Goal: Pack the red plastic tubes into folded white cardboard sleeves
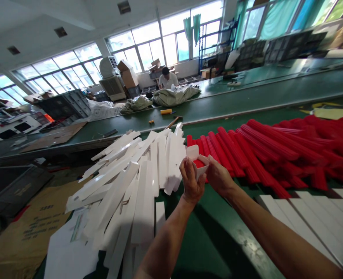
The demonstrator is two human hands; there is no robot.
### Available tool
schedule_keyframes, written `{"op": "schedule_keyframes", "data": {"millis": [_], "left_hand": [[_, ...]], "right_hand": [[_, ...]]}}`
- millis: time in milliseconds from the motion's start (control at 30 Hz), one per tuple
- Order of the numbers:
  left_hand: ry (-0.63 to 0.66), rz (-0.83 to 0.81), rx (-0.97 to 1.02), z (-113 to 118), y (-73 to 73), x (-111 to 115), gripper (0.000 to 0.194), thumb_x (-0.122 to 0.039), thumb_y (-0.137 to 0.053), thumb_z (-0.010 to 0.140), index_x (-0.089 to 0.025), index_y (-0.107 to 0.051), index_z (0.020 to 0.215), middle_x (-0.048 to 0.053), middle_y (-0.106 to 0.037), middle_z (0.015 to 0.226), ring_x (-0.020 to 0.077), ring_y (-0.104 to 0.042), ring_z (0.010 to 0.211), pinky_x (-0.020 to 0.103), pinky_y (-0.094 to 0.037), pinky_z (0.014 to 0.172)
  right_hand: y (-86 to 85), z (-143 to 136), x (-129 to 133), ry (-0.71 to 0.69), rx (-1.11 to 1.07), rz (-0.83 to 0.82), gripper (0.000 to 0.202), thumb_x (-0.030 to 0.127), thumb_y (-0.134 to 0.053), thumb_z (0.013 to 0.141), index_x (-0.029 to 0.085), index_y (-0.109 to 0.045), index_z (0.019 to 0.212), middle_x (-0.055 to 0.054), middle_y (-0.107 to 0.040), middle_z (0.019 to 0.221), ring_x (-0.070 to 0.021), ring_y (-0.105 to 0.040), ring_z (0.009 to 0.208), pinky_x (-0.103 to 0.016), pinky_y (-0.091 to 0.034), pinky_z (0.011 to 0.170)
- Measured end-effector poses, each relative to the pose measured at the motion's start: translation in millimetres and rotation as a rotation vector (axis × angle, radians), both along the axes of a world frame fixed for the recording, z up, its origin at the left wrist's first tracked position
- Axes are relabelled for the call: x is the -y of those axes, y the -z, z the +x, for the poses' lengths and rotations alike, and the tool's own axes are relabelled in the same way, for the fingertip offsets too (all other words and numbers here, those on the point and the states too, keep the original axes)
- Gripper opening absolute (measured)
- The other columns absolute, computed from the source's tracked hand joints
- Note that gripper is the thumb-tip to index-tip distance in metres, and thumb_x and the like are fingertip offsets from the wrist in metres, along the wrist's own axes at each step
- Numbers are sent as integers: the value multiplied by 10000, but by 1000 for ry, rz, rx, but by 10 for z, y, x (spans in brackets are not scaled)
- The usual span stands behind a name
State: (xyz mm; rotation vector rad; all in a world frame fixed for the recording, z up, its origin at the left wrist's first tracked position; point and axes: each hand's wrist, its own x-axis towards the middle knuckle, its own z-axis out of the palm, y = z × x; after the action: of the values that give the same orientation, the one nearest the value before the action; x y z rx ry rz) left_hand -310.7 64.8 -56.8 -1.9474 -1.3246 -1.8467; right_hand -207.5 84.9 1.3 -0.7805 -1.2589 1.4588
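Well, on the near side of the white carton [201, 172], the green desk [206, 232] shows in a strip between the forearms, and white boxes [279, 215] lie in a row near and to the right. The carton itself is held above the desk, its flap [192, 152] raised and a red piece [199, 163] inside its mouth. My left hand [191, 179] has its grip pinching the carton between thumb and fingers; my right hand [220, 177] touches the carton's right edge, though whether that grip pinches, I can't tell from here. I take the step in hand to be working that open end; the next move, I judge, calls for a steady left grip and an uncreased flap. Left of the carton, white packaging [144, 197] crowds close; right of it, red tubes [232, 155] fan out, so sideways room looks tight (I'd favour straight up, or back toward me). Beyond the carton runs a pale rail [235, 114] with a hammer [172, 123] by it; farthest off, a person [169, 80] bends behind sacking [177, 96].
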Motion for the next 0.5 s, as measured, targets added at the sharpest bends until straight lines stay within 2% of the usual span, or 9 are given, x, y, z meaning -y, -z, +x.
{"op": "schedule_keyframes", "data": {"millis": [100,167,267,333,400,500], "left_hand": [[68,-18,61,-26,-79,21,539,-357,-442,976,-192,-332,1477,196,-408,1388,274,-452,1316,444,-466,1026],[112,-91,150,-38,-183,18,435,-363,-433,980,-196,-482,1378,160,-490,1315,250,-483,1279,428,-468,1024],[182,-211,316,-31,-351,-7,308,-378,-438,976,-186,-652,1086,108,-601,1161,221,-559,1167,409,-482,997],[245,-268,406,-11,-425,-33,253,-373,-483,956,-181,-646,932,82,-625,1080,206,-596,1090,385,-497,963],[314,-289,496,8,-455,-57,206,-369,-530,925,-187,-605,984,70,-617,1071,195,-610,1053,360,-508,931],[367,-283,568,5,-460,-75,344,-360,-518,911,-195,-509,1212,94,-592,1164,198,-608,1063,354,-509,929]], "right_hand": [[-9,-8,-63,-50,-99,-116,451,573,-522,848,193,-683,1031,-87,-698,1114,-238,-638,1095,-389,-499,979],[-37,-7,-89,-25,-103,-82,331,462,-611,807,199,-674,1000,-67,-695,1108,-228,-631,1091,-366,-490,978],[-72,-45,-85,-44,-94,-30,302,376,-596,801,208,-629,1050,-48,-688,1085,-221,-641,1019,-359,-510,907],[-82,-103,-65,35,-132,-11,297,329,-603,767,217,-603,1043,-32,-687,1045,-212,-641,960,-342,-518,848],[-80,-173,-48,160,-182,-14,268,280,-614,719,223,-602,981,-17,-686,978,-200,-634,893,-320,-517,791],[-66,-269,-55,284,-188,-25,173,261,-597,698,219,-623,864,-17,-677,866,-194,-616,809,-321,-513,745]]}}
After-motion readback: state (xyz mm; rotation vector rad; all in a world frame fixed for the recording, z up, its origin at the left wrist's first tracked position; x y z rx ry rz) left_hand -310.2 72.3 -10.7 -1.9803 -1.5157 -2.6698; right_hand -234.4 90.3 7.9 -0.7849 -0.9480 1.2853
